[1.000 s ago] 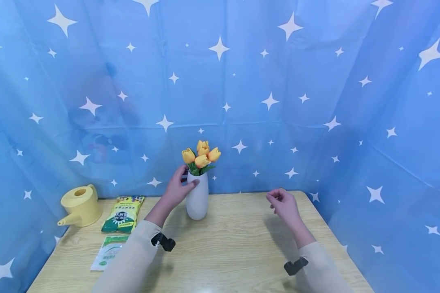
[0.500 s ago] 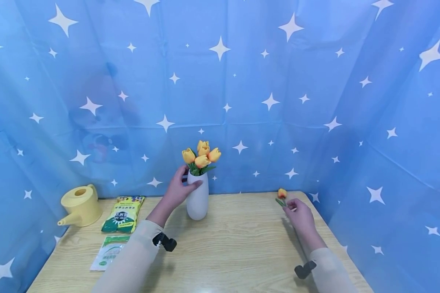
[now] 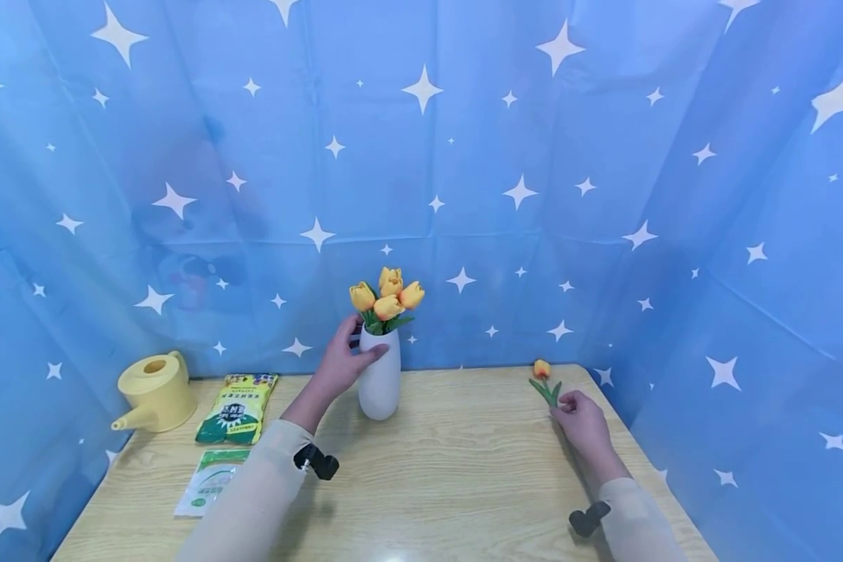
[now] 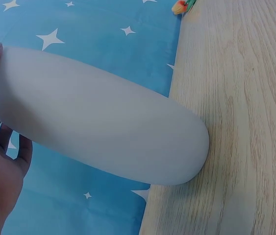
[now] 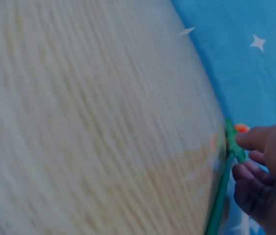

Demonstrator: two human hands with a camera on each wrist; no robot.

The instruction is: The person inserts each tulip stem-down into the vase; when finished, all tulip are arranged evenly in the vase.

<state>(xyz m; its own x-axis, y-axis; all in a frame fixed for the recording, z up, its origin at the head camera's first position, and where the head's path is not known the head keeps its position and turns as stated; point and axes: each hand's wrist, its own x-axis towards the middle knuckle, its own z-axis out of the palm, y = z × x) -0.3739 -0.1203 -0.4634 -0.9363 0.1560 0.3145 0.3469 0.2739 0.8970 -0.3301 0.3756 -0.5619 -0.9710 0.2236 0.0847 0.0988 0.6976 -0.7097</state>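
Observation:
A white vase [image 3: 379, 382] stands upright near the table's back edge, holding several yellow-orange tulips [image 3: 388, 300]. My left hand [image 3: 340, 359] grips the vase near its rim, thumb on the front and fingers on its left and far side. In the left wrist view the vase [image 4: 98, 117] fills the middle, and the left hand [image 4: 0, 152] shows at its rim end. A single orange tulip [image 3: 542, 369] lies at the back right of the table. My right hand [image 3: 585, 429] has its fingertips at the green stem [image 5: 221, 196], just below the leaves, and appears to pinch it.
A yellow watering can [image 3: 156, 394] stands at the back left. Beside it lie a yellow-green packet [image 3: 237, 410] and a white-green packet [image 3: 209, 480], partly behind the left sleeve. A blue star-patterned curtain [image 3: 464, 156] hangs behind the wooden table [image 3: 449, 484].
The right hand has moved right and toward the front edge, uncovering the single tulip's bloom and leaves, with its fingers now at the stem. The left hand stays on the vase.

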